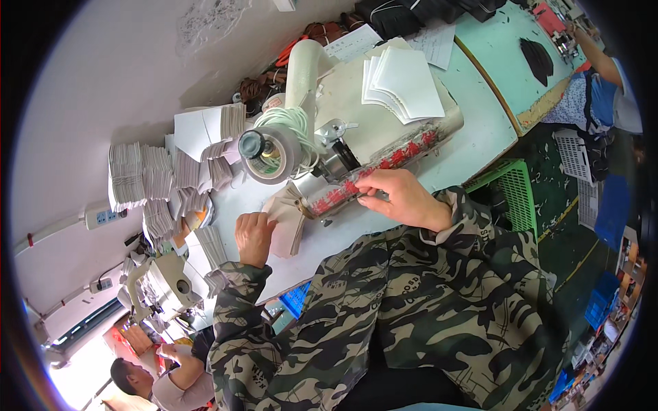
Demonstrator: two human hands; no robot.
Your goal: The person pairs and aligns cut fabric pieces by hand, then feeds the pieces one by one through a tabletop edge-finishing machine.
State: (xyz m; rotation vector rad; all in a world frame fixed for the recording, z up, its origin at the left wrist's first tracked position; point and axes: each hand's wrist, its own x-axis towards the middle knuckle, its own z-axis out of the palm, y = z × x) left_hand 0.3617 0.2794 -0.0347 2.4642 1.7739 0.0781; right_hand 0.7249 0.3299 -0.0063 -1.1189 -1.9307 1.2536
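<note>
On the pale table (483, 113), a stack of pale cut pieces (288, 229) lies by the sewing machine (305, 75); the left hand (253, 238) has curled fingers at its edge, grip unclear. The right hand (406, 198), thumb and forefinger slightly apart, is at the red-flecked front.

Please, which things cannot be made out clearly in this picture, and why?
All in the head view:
Right hand: whether it holds something small; the hand itself hides this.
Left hand: whether it grips or only touches the pale stack; the hand covers the contact.
Green crate: partly covered by the table and jacket.
Blue crate: mostly hidden by the same two.
Co-worker at right: head cut off by the picture's dark rim.
</note>
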